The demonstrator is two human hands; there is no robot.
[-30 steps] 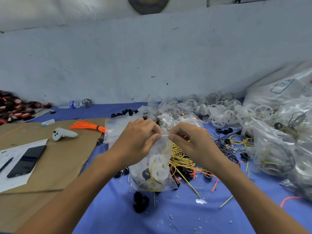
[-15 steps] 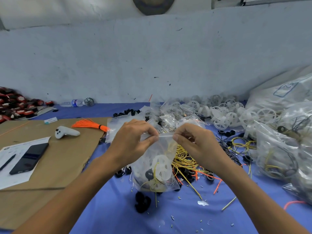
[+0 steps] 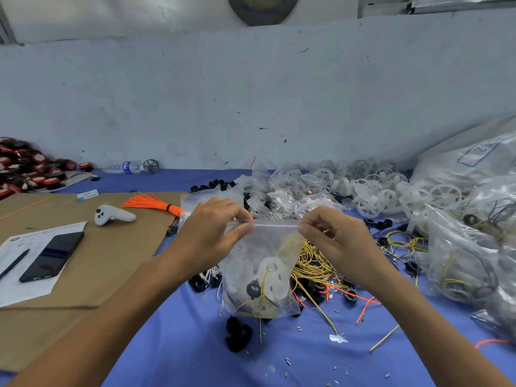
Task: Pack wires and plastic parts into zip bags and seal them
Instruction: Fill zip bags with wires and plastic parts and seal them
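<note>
A clear zip bag point(image 3: 262, 263) hangs upright above the blue cloth, holding a white plastic wheel, a black part and yellow wire. My left hand point(image 3: 215, 233) pinches the left end of its zip strip between thumb and fingers. My right hand point(image 3: 332, 238) pinches the right end of the same strip. Behind the bag lies a tangle of yellow wires point(image 3: 315, 261) mixed with black parts and orange wire bits. A clump of black plastic parts point(image 3: 237, 332) sits on the cloth just below the bag.
White plastic wheels point(image 3: 371, 191) and small filled bags pile up at the back; big bags point(image 3: 472, 252) crowd the right. On the brown cardboard point(image 3: 111, 252) at left lie a phone point(image 3: 51, 256), paper, a white controller point(image 3: 113, 215) and an orange wire bundle point(image 3: 152, 203).
My two hands have moved apart along the zip strip, so more of the strip shows between them. The bag stays hanging in the same spot.
</note>
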